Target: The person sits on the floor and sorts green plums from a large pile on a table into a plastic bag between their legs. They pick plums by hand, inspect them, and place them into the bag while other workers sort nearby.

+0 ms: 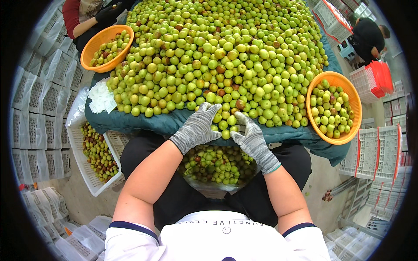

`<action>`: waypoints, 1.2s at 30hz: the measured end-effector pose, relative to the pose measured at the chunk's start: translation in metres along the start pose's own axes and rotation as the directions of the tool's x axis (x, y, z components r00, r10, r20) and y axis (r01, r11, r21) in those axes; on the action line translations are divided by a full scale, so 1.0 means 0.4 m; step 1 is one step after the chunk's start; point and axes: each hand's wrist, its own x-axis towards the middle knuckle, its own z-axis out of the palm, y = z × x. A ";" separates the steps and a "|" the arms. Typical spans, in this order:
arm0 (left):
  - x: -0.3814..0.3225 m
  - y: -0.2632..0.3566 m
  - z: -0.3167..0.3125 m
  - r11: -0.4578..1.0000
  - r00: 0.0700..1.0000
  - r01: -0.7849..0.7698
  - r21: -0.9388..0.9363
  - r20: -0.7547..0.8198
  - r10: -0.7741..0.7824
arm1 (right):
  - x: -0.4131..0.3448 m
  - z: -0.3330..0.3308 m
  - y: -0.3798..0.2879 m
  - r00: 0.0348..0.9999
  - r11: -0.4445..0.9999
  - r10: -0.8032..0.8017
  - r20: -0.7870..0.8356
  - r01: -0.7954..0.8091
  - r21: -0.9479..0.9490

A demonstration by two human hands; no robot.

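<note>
A broad heap of green and brown-spotted jujubes [222, 58] covers a table draped in dark green padded cloth [147, 123]. At its near edge my left hand [199, 127], in a grey knit glove, rests against several green jujubes with fingers spread. My right hand [253, 140], gloved alike, touches the same small cluster [225, 125] from the other side, fingers curved. Whether either hand grips a fruit cannot be told. Below the table edge, between my knees, a container lined with clear plastic holds more jujubes [218, 166].
Orange baskets of jujubes stand at the left [85, 60] and right [358, 111]. A white crate [80, 163] with browner fruit sits low left. Paper slips [101, 97] lie on the cloth. A co-worker's gloved hand [109, 13] is upper left; another person [367, 39] is upper right. Stacked crates surround.
</note>
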 end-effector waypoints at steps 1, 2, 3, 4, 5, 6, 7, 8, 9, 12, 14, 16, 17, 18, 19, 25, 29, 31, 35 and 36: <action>0.004 -0.003 -0.003 1.000 1.000 -0.003 0.015 0.017 0.003 | 0.002 0.007 0.006 1.000 1.000 -0.007 0.013 0.007 0.016; 0.007 -0.007 -0.010 0.998 0.997 -0.065 0.011 0.030 0.065 | 0.005 0.011 0.010 0.998 0.997 -0.064 0.019 0.065 -0.038; 0.010 -0.012 -0.019 0.996 0.994 -0.067 -0.051 0.087 0.071 | 0.008 0.014 0.010 0.997 0.998 -0.058 0.045 0.060 -0.036; 0.011 -0.018 -0.031 0.991 0.988 -0.081 -0.105 0.125 0.094 | 0.009 0.014 0.008 0.991 0.985 -0.124 0.043 0.129 -0.114; 0.009 -0.024 -0.044 0.984 0.980 -0.083 -0.158 0.165 0.109 | 0.010 0.012 0.003 0.986 0.972 -0.162 0.050 0.168 -0.162; 0.002 -0.034 -0.060 0.964 0.978 -0.137 -0.229 0.121 0.168 | 0.011 0.008 -0.004 0.991 0.975 -0.121 0.060 0.130 -0.179; -0.001 -0.043 -0.077 0.961 0.978 -0.132 -0.243 0.128 0.167 | 0.009 0.002 -0.012 0.984 0.967 -0.157 0.088 0.171 -0.191; -0.003 -0.054 -0.094 0.965 0.977 -0.126 -0.229 0.142 0.161 | 0.008 -0.008 -0.022 0.986 0.976 -0.115 0.117 0.135 -0.173; -0.001 -0.065 -0.109 0.967 0.974 -0.142 -0.210 0.147 0.175 | 0.006 -0.019 -0.031 0.985 0.987 -0.080 0.150 0.099 -0.126; 0.020 -0.086 -0.126 0.927 0.977 -0.136 -0.351 -0.201 0.067 | 0.022 -0.042 -0.054 0.967 0.900 -0.235 -0.101 0.178 -0.397; 0.042 -0.086 -0.110 0.974 0.938 -0.143 -0.174 -0.336 0.078 | 0.045 -0.048 -0.059 0.860 0.714 -0.469 -0.200 0.236 -0.660; 0.067 -0.076 -0.085 0.981 0.941 -0.141 0.133 -0.291 0.174 | 0.064 -0.041 -0.054 0.872 0.611 -0.476 -0.109 0.239 -0.755; 0.071 -0.070 -0.076 0.986 0.970 -0.112 0.121 -0.201 0.135 | 0.072 -0.035 -0.050 0.919 0.571 -0.389 -0.063 0.187 -0.799; 0.072 -0.065 -0.073 0.985 0.964 -0.129 0.118 -0.216 0.152 | 0.073 -0.031 -0.045 0.952 0.552 -0.304 -0.018 0.161 -0.818; 0.070 -0.057 -0.071 0.985 0.970 -0.133 0.112 -0.189 0.153 | 0.076 -0.029 -0.041 0.950 0.540 -0.312 -0.019 0.161 -0.826; 0.029 0.027 -0.077 0.904 0.992 -0.120 0.411 0.091 0.090 | 0.076 -0.034 -0.052 0.956 0.509 -0.294 0.012 0.167 -0.845; -0.002 0.047 -0.084 0.906 0.984 -0.167 0.389 0.014 0.176 | 0.059 -0.036 -0.082 0.953 0.591 -0.297 0.065 0.237 -0.771; -0.063 0.019 -0.113 0.982 0.962 -0.132 0.135 -0.222 0.160 | 0.044 -0.038 -0.092 0.944 0.665 -0.326 0.056 0.271 -0.696; -0.299 -0.117 -0.245 0.974 0.729 0.098 0.205 -0.681 0.070 | 0.059 -0.041 -0.103 0.879 0.638 -0.477 -0.003 0.344 -0.689; -0.376 -0.151 -0.277 0.919 0.701 0.319 0.229 -0.710 -0.066 | 0.071 -0.039 -0.106 0.896 0.610 -0.444 0.019 0.317 -0.726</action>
